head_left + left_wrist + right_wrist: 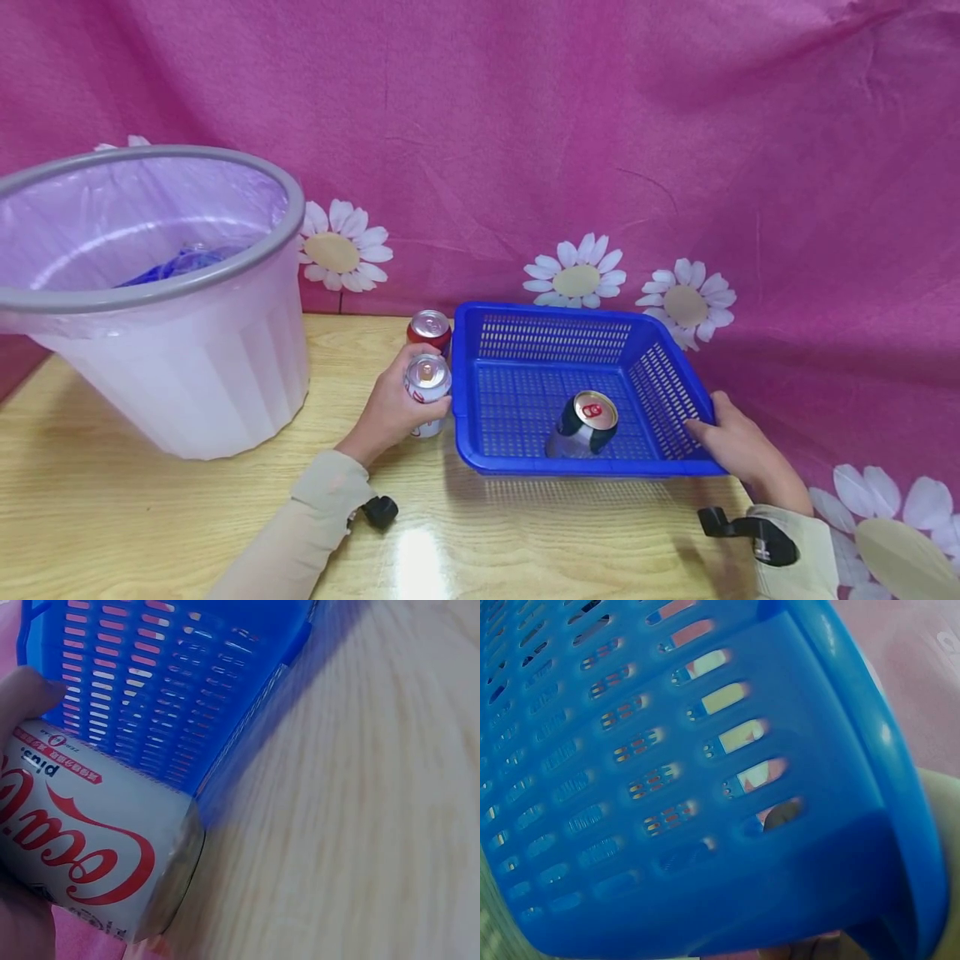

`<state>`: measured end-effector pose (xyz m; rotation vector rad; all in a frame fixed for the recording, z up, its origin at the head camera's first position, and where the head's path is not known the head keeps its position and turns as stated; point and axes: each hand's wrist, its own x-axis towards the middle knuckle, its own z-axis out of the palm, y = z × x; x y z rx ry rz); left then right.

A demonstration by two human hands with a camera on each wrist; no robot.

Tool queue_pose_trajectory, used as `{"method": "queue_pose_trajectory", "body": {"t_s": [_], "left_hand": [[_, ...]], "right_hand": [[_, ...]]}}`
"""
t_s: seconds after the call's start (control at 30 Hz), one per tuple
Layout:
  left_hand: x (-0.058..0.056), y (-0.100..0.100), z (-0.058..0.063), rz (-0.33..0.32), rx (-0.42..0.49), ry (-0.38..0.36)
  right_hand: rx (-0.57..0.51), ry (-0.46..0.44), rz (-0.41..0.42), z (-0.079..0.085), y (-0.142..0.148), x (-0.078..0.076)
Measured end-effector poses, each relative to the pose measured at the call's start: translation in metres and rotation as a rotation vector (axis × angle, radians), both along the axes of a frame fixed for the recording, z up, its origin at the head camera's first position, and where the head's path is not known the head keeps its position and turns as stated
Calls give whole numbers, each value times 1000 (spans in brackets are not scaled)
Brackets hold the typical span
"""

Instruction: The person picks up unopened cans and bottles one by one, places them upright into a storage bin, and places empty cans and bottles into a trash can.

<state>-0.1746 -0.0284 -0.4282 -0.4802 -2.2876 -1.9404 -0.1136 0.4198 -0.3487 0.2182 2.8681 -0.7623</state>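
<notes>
My left hand [397, 404] grips a white Coca-Cola can [427, 377], fingers and thumb around it, close beside the left wall of a blue plastic basket [468, 454]. Red script shows on that white can [97, 840] in the left wrist view. Just behind it stands a red can [430, 325], partly covered by the hand. Inside the basket is a dark can [588, 425] with a gold top and red tab, leaning a little. My right hand [746, 450] holds the basket's right rim, which fills most of the right wrist view.
A white bin [195, 375] with a grey rim and clear liner stands at the left; something blue and crumpled [180, 262] lies in it. The wooden table [150, 517] meets a pink flowered cloth [480, 150] behind the basket.
</notes>
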Motion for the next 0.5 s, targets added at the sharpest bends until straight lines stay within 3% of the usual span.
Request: {"method": "queue_pose_trajectory", "body": {"t_s": [0.17, 0.5], "left_hand": [[0, 2, -2, 14, 11, -23], [1, 3, -2, 58, -25, 4]], "right_hand": [[-12, -6, -6, 1, -1, 1], [7, 17, 9, 0, 0, 1]]}}
